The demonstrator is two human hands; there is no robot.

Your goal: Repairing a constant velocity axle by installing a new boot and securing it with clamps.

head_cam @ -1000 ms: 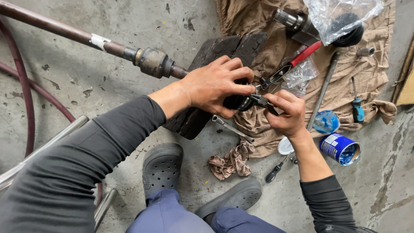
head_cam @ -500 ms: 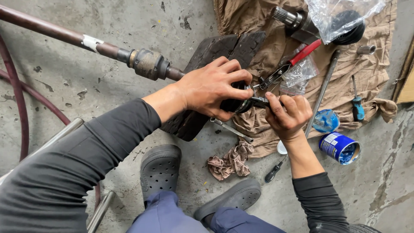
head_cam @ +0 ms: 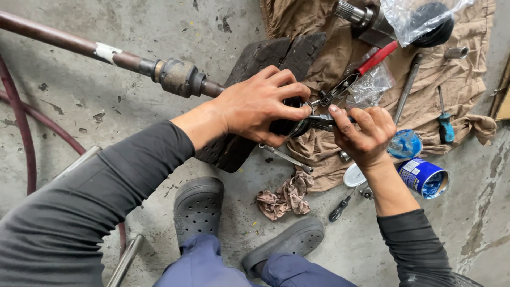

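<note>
My left hand [head_cam: 263, 106] wraps around the dark end joint [head_cam: 291, 126] of a long rusty axle shaft [head_cam: 175, 77] that lies over a dark wooden block [head_cam: 265, 58]. A metal band ring shows at the joint's rim. My right hand [head_cam: 364, 133] grips a pair of metal pliers [head_cam: 321, 122] whose jaws meet the ring at the joint. Both hands are close together above a brown cloth [head_cam: 425, 101].
On the cloth lie red-handled pliers [head_cam: 366, 66], a metal rod [head_cam: 406, 90], a blue-handled screwdriver [head_cam: 443, 119] and a joint part in a plastic bag [head_cam: 419, 18]. A blue grease tin [head_cam: 425, 178], its lid [head_cam: 405, 143], a rag [head_cam: 284, 196], a screwdriver [head_cam: 342, 204] and a red hose [head_cam: 24, 133] lie on the concrete.
My right hand has shifted its grip slightly on the pliers at the joint. My left hand keeps hold of the joint.
</note>
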